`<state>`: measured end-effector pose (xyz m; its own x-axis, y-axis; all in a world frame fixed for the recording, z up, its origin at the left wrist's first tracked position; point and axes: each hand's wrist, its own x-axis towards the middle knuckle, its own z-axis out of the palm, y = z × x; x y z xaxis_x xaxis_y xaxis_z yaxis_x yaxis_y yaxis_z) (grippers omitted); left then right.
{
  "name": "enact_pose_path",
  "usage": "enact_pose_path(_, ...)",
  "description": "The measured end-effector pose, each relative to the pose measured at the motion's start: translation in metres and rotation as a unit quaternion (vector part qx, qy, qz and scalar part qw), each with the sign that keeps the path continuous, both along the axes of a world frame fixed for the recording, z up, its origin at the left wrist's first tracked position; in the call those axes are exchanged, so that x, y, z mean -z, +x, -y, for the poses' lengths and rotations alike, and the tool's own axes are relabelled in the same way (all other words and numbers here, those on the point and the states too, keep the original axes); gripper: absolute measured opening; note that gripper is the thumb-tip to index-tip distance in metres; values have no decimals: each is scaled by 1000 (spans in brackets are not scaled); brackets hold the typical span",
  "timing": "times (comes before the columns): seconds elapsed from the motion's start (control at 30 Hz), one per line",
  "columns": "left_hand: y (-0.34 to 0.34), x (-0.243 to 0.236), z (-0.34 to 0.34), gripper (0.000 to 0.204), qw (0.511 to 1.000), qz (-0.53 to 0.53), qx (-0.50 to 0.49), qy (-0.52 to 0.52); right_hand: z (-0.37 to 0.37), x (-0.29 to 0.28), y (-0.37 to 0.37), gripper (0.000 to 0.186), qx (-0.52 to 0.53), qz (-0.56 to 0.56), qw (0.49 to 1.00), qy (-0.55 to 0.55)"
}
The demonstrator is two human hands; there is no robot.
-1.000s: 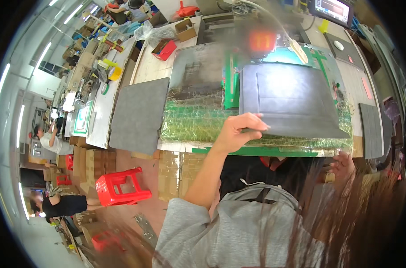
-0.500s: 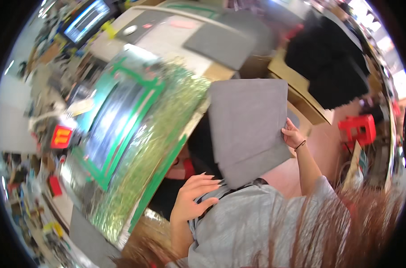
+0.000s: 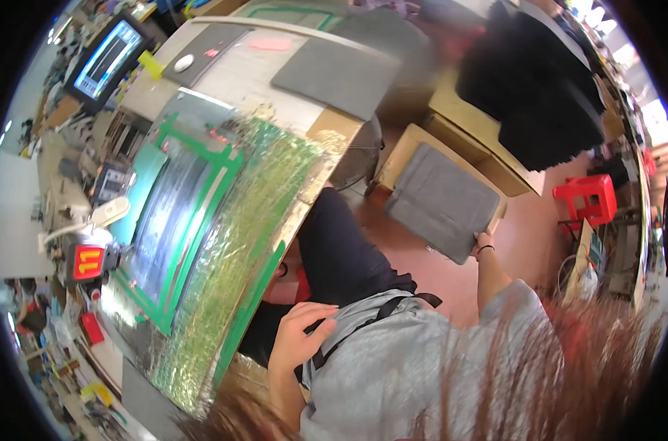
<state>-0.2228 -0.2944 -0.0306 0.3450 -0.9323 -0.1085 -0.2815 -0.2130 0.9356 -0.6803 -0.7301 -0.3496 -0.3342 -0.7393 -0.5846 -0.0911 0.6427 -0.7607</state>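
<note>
My right hand (image 3: 484, 243) grips one corner of a flat grey fabric sleeve (image 3: 444, 202) with rounded corners and a small pale tag on its near edge. The sleeve lies tilted over an open cardboard box (image 3: 402, 151); whether it rests on something inside cannot be made out. Against my waist, my left hand (image 3: 302, 334) is raised with fingers stretched and nothing in it. Left of it stands a work table (image 3: 334, 140) carrying a green-taped frame with a dark shiny screen (image 3: 176, 213) and crinkled clear film.
A similar grey panel (image 3: 338, 73) lies at the table's far end. Beyond the box are another carton (image 3: 451, 103) and a heap of black material (image 3: 532, 81). A red stool (image 3: 587, 200) stands at right. A monitor (image 3: 108, 59) and a lamp (image 3: 106, 213) are at left.
My right hand has carried the grey sleeve from upright before me out and down to the cardboard box. My left hand has moved slightly left and down, still empty.
</note>
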Motion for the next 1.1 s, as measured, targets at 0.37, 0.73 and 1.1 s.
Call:
enact_pose_path(0.37,19,-34,-165,17,867,194,-457,41,64,16,64,59,-243,7,969,49)
enact_pose_path(0.73,-29,-1,-439,59,640,341,-579,372,102,50,203,43,-559,10,828,-34)
enact_pose_path(1.1,17,-68,-451,25,412,558,-705,144,-88,-228,356,26,-836,106,537,-34)
